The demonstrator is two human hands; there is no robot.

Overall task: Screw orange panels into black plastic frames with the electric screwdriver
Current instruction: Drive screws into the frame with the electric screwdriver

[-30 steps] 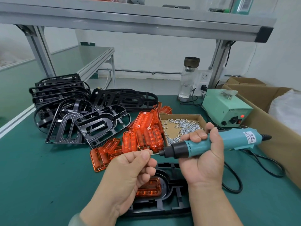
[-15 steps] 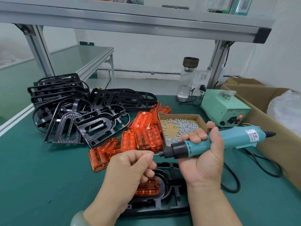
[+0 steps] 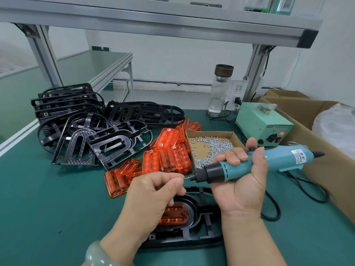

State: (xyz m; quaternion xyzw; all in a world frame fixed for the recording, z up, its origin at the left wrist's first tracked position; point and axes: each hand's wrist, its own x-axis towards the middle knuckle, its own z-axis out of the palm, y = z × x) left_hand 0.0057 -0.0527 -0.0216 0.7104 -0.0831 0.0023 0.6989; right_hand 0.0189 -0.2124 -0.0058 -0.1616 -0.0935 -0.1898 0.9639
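A pale green bangle (image 3: 96, 254) is worn on the left wrist, nearest the camera. Beneath both hands a black frame (image 3: 192, 233) lies flat on the green counter (image 3: 48, 208), with 1 orange panel (image 3: 173, 215) seated in its rounded opening. The left hand (image 3: 151, 196) is curled above it, thumb and forefinger pinched together at the tip of the driver bit (whatever is pinched there is too small to be told). The right hand (image 3: 244, 181) is wrapped around the teal electric screwdriver (image 3: 249, 166), which is held nearly level, its black nose pointed left at the left fingertips and its cord (image 3: 299, 187) trailed off to the right across the counter.

Just beyond the hands a loose heap of orange panels (image 3: 165, 152) is spread, and behind the right hand an open cardboard tray of screws (image 3: 209, 146) is set. Further left of the hands, stacked and tumbled black frames (image 3: 92, 127) are piled. Beyond the right hand a pale green power box (image 3: 263, 125) is seen with a red light lit, a clear bottle (image 3: 220, 91) beside it, and a large cardboard box (image 3: 307, 112) to the right.
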